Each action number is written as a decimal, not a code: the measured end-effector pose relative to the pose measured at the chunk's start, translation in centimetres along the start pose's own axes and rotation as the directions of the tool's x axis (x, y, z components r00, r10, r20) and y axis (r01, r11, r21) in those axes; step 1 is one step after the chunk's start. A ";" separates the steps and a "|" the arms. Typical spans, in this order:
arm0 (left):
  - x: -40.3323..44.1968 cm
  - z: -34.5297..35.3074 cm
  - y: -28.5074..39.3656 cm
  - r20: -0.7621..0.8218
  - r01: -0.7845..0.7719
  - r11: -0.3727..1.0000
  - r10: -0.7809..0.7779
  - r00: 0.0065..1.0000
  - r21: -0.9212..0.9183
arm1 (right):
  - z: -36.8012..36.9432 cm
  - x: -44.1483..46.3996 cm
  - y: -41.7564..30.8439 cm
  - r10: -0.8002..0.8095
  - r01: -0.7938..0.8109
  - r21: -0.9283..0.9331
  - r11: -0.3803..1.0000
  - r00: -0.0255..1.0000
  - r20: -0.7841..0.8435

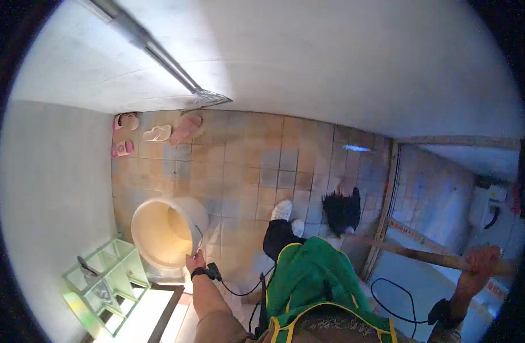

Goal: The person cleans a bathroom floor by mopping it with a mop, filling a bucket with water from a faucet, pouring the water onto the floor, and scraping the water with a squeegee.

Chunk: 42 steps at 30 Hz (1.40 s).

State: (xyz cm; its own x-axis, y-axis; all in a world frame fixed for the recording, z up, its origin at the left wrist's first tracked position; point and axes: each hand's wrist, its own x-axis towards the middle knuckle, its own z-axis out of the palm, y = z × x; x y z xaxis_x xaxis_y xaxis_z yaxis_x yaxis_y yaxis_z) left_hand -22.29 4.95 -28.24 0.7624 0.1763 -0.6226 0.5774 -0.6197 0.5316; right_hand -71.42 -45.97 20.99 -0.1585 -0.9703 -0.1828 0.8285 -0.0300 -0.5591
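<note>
Gripping the cream bucket [196, 214] at lower left with a closed left hand [195, 260], by rim or handle, cannot tell which. Showing black bristles [343, 211] right of centre. Clenching the wooden stick [414, 251], lower right, in a wrapped right hand [483, 259].

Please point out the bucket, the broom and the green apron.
Bucket [172, 231]: head view, on its inner wall.
Broom [343, 212]: head view, on its black bristles.
Green apron [311, 271]: head view, on its front.
</note>
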 end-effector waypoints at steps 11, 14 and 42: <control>-7.8 -4.8 6.1 0.506 0.369 0.648 0.030 0.862 -0.666 | 11.5 -7.1 4.4 0.189 0.398 -0.747 0.533 0.804 0.564; -12.1 -6.6 9.8 0.621 -0.027 0.906 0.310 0.720 -0.421 | 17.7 -10.8 1.1 0.229 0.459 -0.625 0.632 0.659 0.716; -26.3 -17.7 47.7 0.598 -0.743 0.344 0.796 -0.094 -0.575 | 60.5 -37.3 19.3 0.496 0.235 -0.437 0.868 -0.438 0.750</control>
State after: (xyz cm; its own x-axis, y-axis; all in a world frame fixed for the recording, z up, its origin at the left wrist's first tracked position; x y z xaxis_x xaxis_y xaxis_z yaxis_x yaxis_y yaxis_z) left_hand -9.59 -15.77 23.63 0.2137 -0.9670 0.1385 -0.2000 0.0955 0.9751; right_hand -17.00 -24.84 65.89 0.8829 0.2306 0.4091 0.4476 -0.1492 -0.8817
